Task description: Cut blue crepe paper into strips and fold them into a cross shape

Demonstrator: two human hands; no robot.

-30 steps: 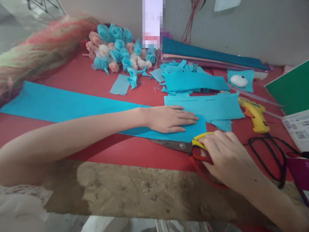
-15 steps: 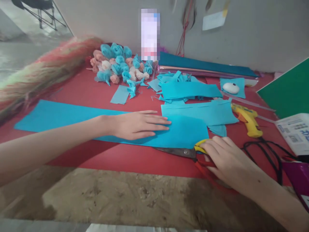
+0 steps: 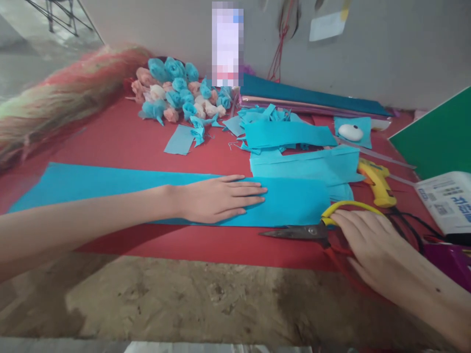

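One long, smooth blue paper strip (image 3: 290, 201) lies under your flattened left hand (image 3: 219, 200); your right hand (image 3: 373, 247) grips pointed, metal-bladed scissors (image 3: 300, 232) alongside.

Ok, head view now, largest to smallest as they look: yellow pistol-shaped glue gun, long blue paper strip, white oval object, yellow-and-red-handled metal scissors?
1. Long blue paper strip
2. Yellow-and-red-handled metal scissors, partly covered by the right hand
3. Yellow pistol-shaped glue gun
4. White oval object
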